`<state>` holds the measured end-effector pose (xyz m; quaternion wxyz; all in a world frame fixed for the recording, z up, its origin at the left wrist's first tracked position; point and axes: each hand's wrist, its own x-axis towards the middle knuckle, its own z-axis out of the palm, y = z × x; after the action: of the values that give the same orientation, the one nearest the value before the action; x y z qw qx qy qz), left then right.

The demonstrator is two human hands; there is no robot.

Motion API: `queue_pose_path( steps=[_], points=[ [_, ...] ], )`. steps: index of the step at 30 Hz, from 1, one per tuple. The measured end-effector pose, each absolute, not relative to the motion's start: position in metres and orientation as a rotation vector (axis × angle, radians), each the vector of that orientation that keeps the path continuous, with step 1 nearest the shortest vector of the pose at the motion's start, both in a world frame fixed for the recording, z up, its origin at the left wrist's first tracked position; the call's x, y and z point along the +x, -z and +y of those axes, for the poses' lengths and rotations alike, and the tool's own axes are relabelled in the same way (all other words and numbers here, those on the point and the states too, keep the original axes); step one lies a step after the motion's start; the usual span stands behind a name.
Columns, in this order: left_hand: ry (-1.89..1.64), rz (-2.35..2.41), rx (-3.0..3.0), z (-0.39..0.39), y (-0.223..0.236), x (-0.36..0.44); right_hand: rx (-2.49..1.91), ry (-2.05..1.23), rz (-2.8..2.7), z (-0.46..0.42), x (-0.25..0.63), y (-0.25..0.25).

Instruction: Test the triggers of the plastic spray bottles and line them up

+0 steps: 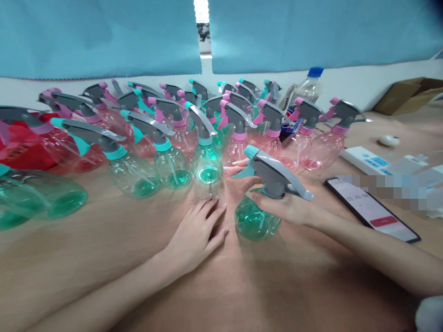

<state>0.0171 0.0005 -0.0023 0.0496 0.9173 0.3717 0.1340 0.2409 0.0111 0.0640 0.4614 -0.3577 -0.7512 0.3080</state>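
**Right hand [294, 208] wraps a green spray bottle [254, 223]**

The bottle is just right of the left hand [194, 233], which lies palm down on the bench [104, 240], fingers loosely spread, apart from it. The right hand is nearer, closed about the neck beneath the gray trigger head [273, 170]. The bottle's long axis runs roughly upright, its nozzle toward the far left; whether its base touches the bench, I cannot tell. Beyond stand green bottles [173, 168] and pink bottles [327, 147]; a phone [374, 210] lies to the right.
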Motion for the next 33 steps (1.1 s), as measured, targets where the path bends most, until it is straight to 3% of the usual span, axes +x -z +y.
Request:
queue_pose_path(
  steps=[33],
  points=[
    [-0.402,1.149,2.767,0.0,0.001,0.017,-0.89,-0.955,-1.785,0.007,0.239,-0.082]
  ],
)
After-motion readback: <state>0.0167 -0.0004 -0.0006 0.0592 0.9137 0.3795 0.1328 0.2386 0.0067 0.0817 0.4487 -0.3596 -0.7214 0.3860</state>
